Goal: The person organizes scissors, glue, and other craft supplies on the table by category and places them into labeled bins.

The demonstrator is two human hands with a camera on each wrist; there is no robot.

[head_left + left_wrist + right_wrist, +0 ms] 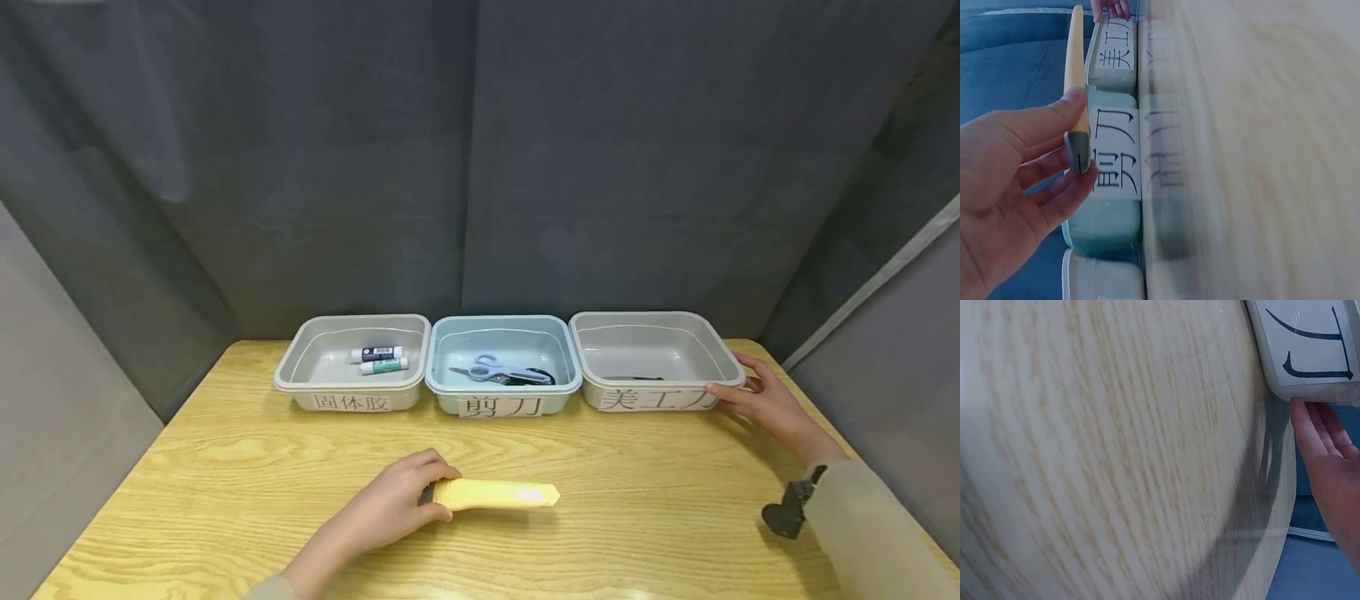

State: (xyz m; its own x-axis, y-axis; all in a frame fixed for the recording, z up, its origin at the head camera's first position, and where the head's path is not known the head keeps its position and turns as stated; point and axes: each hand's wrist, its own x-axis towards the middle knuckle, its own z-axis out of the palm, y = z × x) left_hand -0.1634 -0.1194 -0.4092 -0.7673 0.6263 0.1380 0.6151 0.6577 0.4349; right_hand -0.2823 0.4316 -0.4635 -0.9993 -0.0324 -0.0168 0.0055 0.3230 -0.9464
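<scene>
My left hand (408,500) pinches a yellow utility knife (495,494) by its ribbed end, between thumb and fingers. It lies level over the front middle of the table, pointing right, with its shadow below. The left wrist view shows the knife's grey slotted end (1078,153) at the fingers. My right hand (765,408) holds the front right corner of the right grey bin (656,400), thumb at the front rim and fingers along the side. In the right wrist view straight fingers (1310,428) meet that bin's corner. A slim dark thing (633,378) shows inside, partly behind the rim.
A blue bin (450,400) in the middle contains scissors (502,372). The left grey bin (300,400) contains two glue sticks (381,359). All three bins bear paper labels and stand in a row along the table's (247,483) back edge, before a dark curtain (360,167).
</scene>
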